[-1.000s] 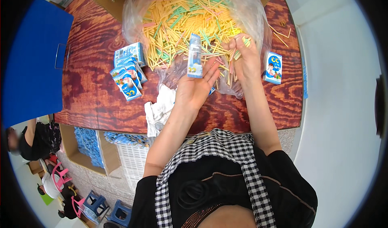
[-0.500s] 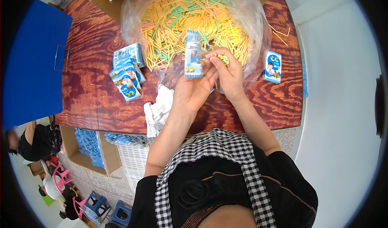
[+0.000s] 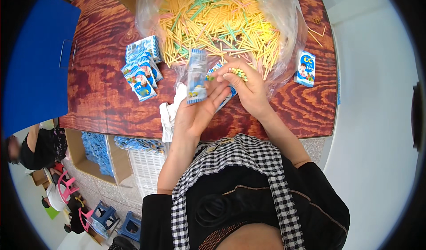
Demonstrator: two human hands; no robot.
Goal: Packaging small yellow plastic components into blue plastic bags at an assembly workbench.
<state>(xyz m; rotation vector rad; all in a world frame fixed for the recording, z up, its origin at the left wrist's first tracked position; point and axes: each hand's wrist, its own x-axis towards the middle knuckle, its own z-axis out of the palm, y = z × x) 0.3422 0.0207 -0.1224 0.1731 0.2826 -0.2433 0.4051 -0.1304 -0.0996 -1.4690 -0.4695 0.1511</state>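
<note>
My left hand [image 3: 195, 114] is turned palm up and holds a small blue-and-white packet [image 3: 196, 74], which stands up from its fingers, partly see-through. Close beside it, my right hand [image 3: 252, 90] is closed around a bunch of thin pastel sticks [image 3: 239, 74]; their yellow and green ends show between thumb and fingers. The fingertips of both hands nearly meet. Another blue packet [image 3: 230, 97] is partly hidden under my hands. Just beyond lies a heap of yellow, green and pink sticks [image 3: 213, 23] in a clear plastic bag [image 3: 288, 23].
Several packets [image 3: 142, 83] lie piled left on the wood-grained table [image 3: 102, 108]; one packet [image 3: 305, 69] lies right, near loose sticks [image 3: 316, 37]. White cloth [image 3: 168, 117] sits by my left wrist. Below the edge stand a carton [image 3: 80, 161] and white crate [image 3: 148, 165]. Other people are lower left.
Both hands have come nearer to me, the left one also leftward with its packet. The packet beneath my hands shows more now, and the stick ends in my right hand face up more plainly.
</note>
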